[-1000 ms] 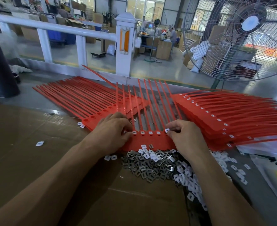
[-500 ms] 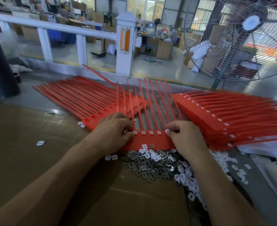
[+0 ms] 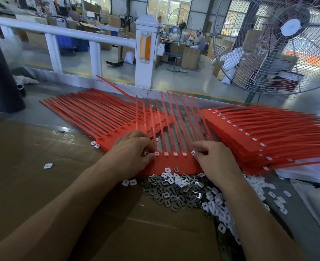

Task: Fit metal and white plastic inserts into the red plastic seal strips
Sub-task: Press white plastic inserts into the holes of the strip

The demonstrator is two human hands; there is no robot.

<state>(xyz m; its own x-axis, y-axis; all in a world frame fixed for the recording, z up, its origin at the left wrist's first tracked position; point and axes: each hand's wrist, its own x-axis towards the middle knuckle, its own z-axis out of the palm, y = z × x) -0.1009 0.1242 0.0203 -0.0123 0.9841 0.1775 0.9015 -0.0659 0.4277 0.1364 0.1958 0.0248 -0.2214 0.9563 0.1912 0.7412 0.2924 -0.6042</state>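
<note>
1. My left hand (image 3: 131, 153) presses curled fingers on the strip's (image 3: 174, 162) left end.
2. My right hand (image 3: 214, 159) pinches a white insert (image 3: 193, 152) at its right end.
3. Loose metal inserts (image 3: 174, 193) lie just before the strip on the surface (image 3: 42, 185).

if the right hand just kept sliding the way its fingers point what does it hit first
Its fingers point left along the red seal strip, so the right hand would probably meet the white inserts seated there, then the left hand.
</note>
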